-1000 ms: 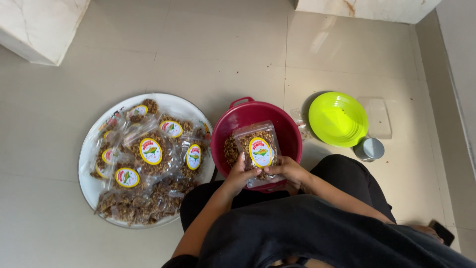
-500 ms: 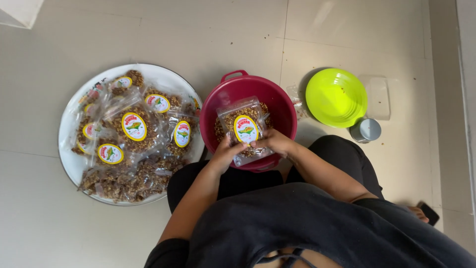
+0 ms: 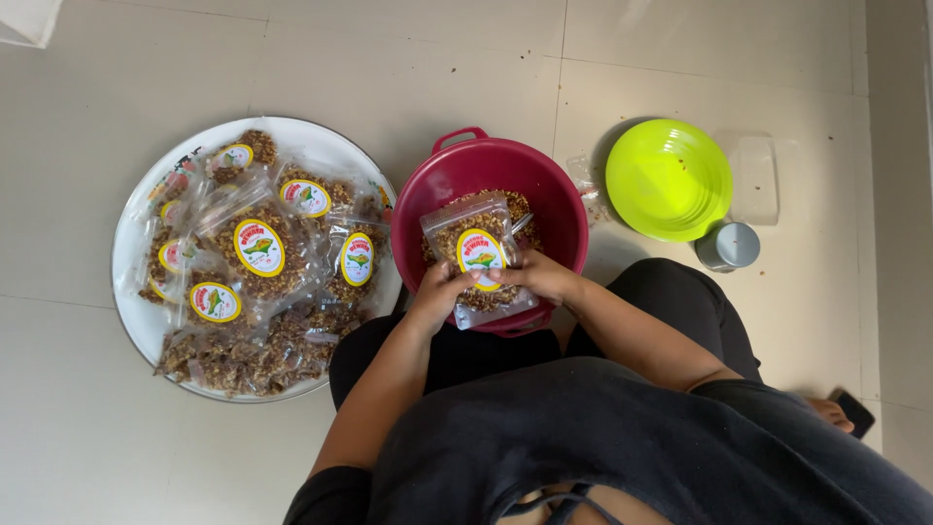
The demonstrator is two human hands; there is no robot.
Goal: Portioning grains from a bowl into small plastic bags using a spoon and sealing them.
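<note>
Over the red basin [image 3: 457, 170] at mid-frame, our left hand [image 3: 439, 292] and right hand [image 3: 540, 276] grip 1 clear snack bag [image 3: 476, 255]; we should pinch its lower edge evenly, keeping it level above the basin.

Glossy clear plastic packet [image 3: 478, 255], smooth red plastic basin [image 3: 559, 199], matt floor tiles [image 3: 408, 68]

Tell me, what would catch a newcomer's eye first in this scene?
Probably the clear snack packet with a yellow oval label, held by both hands, left hand and right hand, over the dark red tub at centre. To the left, a white round tray is heaped with similar filled packets; a lime-green bowl sits on the right.
</note>
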